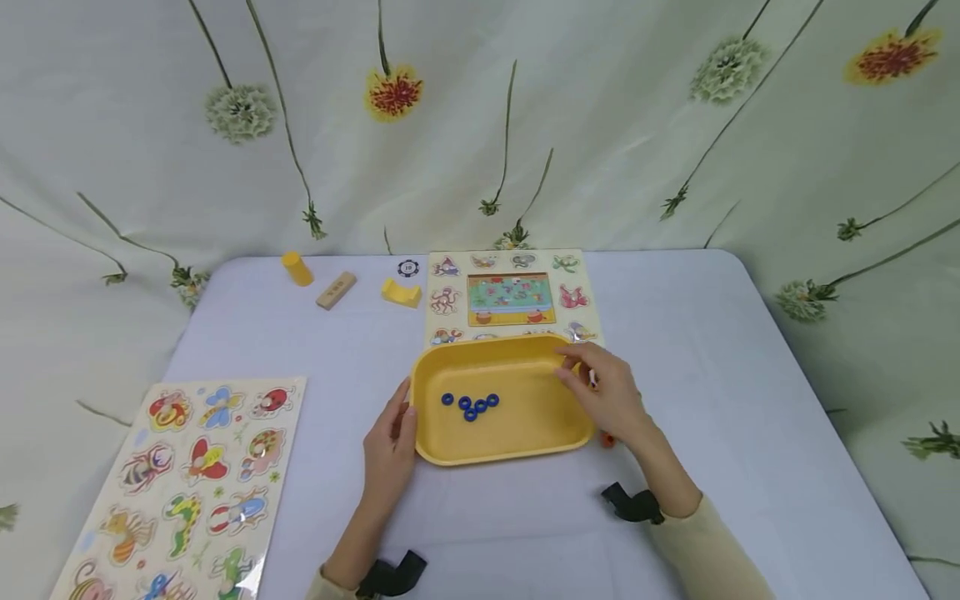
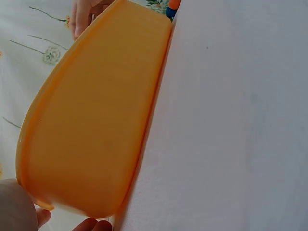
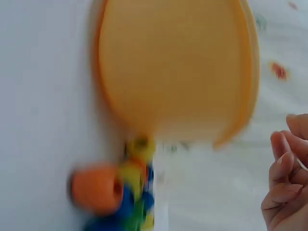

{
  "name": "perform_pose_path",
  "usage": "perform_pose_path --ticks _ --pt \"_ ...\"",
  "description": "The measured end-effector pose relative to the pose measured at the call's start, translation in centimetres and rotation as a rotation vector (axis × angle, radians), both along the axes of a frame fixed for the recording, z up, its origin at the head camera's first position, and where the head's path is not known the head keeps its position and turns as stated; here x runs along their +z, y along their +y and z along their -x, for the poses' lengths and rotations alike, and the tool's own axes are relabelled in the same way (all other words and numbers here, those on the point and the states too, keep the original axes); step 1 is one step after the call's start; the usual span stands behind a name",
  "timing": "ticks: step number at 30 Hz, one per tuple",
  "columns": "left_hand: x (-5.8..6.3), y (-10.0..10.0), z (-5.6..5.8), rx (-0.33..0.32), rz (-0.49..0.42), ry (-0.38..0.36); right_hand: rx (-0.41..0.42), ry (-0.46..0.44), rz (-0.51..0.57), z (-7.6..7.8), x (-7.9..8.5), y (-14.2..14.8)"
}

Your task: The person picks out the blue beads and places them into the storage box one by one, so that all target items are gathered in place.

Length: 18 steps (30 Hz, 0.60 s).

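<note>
Floral backdrop (image 1: 600, 125), white tbl (image 1: 675, 333): yellow tray (image 1: 525, 429) at ctr w/ blue rings (image 1: 481, 406) in, L hand (image 1: 390, 450) gripping its 9 o'clock end, R hand (image 1: 607, 392) loosely curled at 3 o'clock, no hold seen; work judged part-done, coloured pcs (image 3: 96, 188) outside at approx. 4 o'clock.

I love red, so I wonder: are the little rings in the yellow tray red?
No, the little rings lying in the yellow tray are all blue.
</note>
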<state>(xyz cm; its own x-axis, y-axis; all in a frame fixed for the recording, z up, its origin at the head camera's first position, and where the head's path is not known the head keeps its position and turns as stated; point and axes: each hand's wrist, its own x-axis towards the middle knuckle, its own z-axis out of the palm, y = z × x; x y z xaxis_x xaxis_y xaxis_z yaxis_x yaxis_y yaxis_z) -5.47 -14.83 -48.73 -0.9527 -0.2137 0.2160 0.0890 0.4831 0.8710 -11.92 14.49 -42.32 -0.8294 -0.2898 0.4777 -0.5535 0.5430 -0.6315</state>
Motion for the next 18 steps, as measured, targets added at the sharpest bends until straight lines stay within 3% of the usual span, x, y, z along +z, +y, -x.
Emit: perform_pose_path --ticks 3,6,10,12,16,18 --pt "-0.1 0.0 0.0 -0.004 0.005 0.0 -0.123 0.024 0.07 0.3 -0.4 3.0" --pt "-0.2 -0.2 0.0 -0.008 0.003 -0.003 -0.263 0.037 0.032 1.9 -3.6 6.1" --pt "-0.2 -0.2 -0.1 -0.008 0.001 -0.005 -0.332 -0.002 -0.041 3.7 -7.9 8.5" --pt "-0.1 -0.1 -0.2 -0.008 0.0 -0.003 -0.301 -0.086 -0.085 3.3 -7.3 8.1" --pt "0.0 0.0 -0.2 -0.008 -0.003 -0.005 -0.202 -0.224 -0.193 1.7 -4.3 6.4" --pt "0.0 -0.1 -0.1 -0.007 -0.005 -0.008 -0.156 -0.285 -0.251 1.5 -3.9 6.0"
